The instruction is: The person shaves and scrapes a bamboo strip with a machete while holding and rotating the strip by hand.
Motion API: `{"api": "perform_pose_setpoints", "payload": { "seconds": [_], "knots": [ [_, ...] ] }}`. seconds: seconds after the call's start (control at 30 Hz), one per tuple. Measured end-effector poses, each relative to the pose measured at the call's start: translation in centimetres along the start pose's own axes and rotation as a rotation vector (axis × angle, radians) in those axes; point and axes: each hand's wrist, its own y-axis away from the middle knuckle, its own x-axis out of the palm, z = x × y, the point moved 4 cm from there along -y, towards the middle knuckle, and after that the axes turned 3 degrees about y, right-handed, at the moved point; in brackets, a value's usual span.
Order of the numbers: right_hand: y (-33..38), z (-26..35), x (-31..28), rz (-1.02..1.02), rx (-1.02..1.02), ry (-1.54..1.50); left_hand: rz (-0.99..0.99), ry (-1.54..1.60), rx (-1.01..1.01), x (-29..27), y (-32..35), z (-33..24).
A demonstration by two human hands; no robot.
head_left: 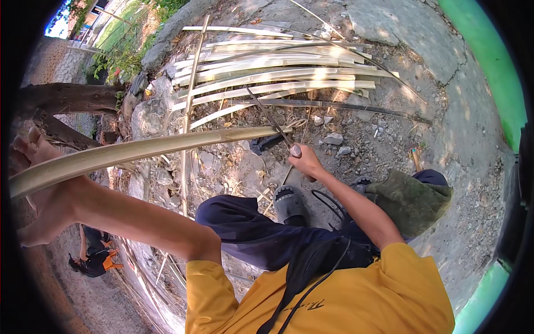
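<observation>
My left hand (pixel 47 199), out at the far left, grips one end of a long, pale bamboo strip (pixel 161 146). The strip slants across in front of me, and its other end lies against the blade of a knife (pixel 270 116). Curled shavings (pixel 295 123) show beside that end. My right hand (pixel 305 162) is closed around the knife's wooden handle, with the long dark blade pointing away and to the left. A dark block-like thing (pixel 266 145) sits under the strip's end, partly hidden.
Several split bamboo strips (pixel 278 75) lie side by side on the ground ahead, over a crosswise pole (pixel 192 83). Stones (pixel 334 139) and shavings litter the dirt. A tree trunk (pixel 72 99) stands left, a green wall (pixel 489 61) right. Another person (pixel 92 261) is at lower left.
</observation>
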Motion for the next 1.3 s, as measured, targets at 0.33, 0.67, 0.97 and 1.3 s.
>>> {"api": "perform_pose_setpoints", "payload": {
  "seconds": [0.33,0.67,0.97,1.3],
  "knots": [
    [-1.1,-1.2,0.3,-0.028,0.025,0.021,-0.774,-0.374,-0.077,-2.8,13.1,14.0],
    [-0.5,-0.5,-1.2,-0.069,-0.037,0.029,-0.854,-0.688,-0.153,2.0,9.9,19.0],
    [4.0,3.1,-5.0,-0.029,-0.05,0.042,-0.837,-0.765,-0.093,7.7,5.7,15.8],
    [6.1,-2.3,-7.9,-0.206,-0.017,0.005,-0.851,-0.636,-0.181,11.5,5.6,21.8]
  ]
}}
